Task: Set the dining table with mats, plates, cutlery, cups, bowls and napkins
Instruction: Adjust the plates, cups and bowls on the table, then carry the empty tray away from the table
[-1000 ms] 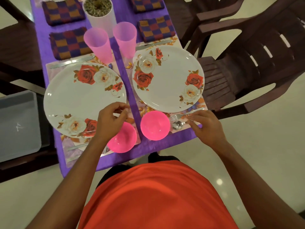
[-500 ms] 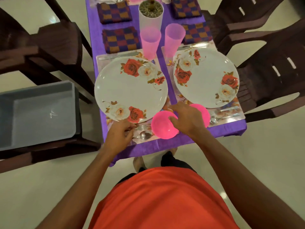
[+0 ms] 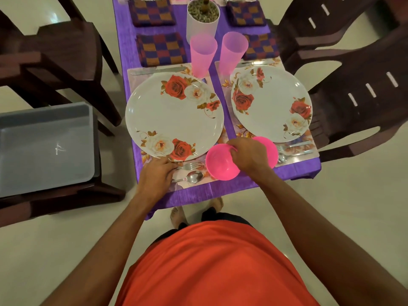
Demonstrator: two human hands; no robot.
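Across the centre of the frame, a purple-clothed desk (image 3: 231, 188). On it, side by side, two rose-patterned plates: left plate (image 3: 172, 120), right plate (image 3: 271, 102). Below them, at the desk's lower edge, two pink bowls close together: nearer bowl (image 3: 220, 167) gripped at its rim by the right hand (image 3: 249, 154), farther bowl (image 3: 269, 149) partly hidden behind that hand. Lower left, left hand (image 3: 155, 175) laid over the handles of fork (image 3: 192, 166) and spoon (image 3: 194, 177); grasping or merely resting, cannot tell.

I am looking into a home dining room: dark brown plastic chairs (image 3: 357, 69) are flanking a purple-clothed desk (image 3: 223, 189).
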